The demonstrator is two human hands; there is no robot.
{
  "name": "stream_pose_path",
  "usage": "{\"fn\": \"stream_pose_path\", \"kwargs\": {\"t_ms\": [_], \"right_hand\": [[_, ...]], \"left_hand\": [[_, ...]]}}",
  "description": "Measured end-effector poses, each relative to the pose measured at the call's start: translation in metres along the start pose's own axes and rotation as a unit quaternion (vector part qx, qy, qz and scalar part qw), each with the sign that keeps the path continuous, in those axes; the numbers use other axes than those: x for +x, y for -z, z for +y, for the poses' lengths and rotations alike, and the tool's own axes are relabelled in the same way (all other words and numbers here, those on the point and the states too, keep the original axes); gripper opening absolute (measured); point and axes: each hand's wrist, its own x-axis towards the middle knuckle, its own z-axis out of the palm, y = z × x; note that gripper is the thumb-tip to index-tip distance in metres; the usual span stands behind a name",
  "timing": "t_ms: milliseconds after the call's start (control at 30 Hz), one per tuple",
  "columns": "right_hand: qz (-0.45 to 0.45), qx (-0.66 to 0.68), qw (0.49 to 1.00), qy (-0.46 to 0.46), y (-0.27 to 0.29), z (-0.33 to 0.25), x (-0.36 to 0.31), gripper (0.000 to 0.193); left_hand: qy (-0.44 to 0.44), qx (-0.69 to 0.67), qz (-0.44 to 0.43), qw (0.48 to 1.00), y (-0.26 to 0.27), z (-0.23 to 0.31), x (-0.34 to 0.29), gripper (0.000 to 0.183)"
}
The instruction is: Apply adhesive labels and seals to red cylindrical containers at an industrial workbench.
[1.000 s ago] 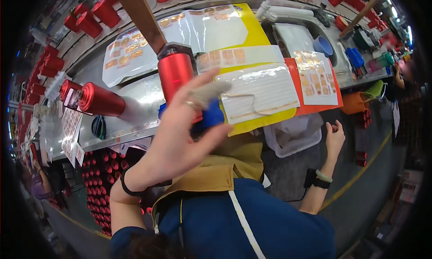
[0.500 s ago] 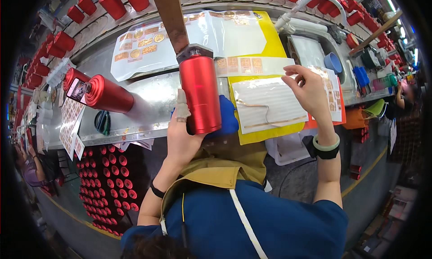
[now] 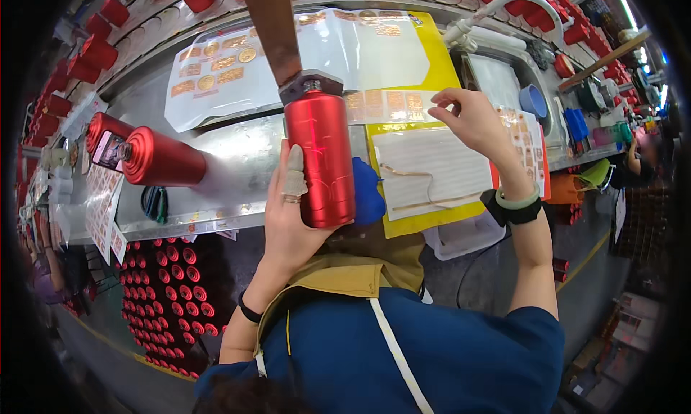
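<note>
My left hand is wrapped round the lower left side of a red metal bottle, with pale covers on some fingers. The bottle's neck meets a dark metal bracket at the end of a wooden bar. My right hand hovers above a strip of copper-coloured stickers, thumb and fingers curled into a pinch; anything between the fingertips is too small to make out. Below it a white lined sheet lies on a yellow folder. Blue cloth shows beside the bottle.
At left stand two red bottles, the nearer one beside a phone. Large sticker sheets cover the metal table's back. A sink with a white tap and blue cup is at right. Several bottles stand low at left.
My right hand has shifted left and slightly up, over the sticker strip. The left hand keeps its hold on the bottle, whose surface shows different marks and reflections. The view has moved a little.
</note>
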Motion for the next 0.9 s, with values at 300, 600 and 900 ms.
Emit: {"fn": "stream_pose_path", "kwargs": {"t_ms": [300, 600, 900], "right_hand": [[-0.157, 0.021, 0.987, -0.008, -0.042, -0.017, -0.042, 0.023], [-0.092, 0.090, 0.988, 0.081, -0.072, -0.016, -0.058, 0.014], [-0.080, 0.083, 0.992, 0.047, -0.087, -0.026, -0.050, 0.018]], "left_hand": [[0.023, -0.009, -0.011, 1.000, -0.002, -0.001, -0.002, 0.117], [0.126, -0.025, -0.035, 0.991, 0.000, -0.005, -0.007, 0.107], [0.108, -0.045, -0.011, 0.993, 0.001, 0.006, -0.008, 0.103]]}}
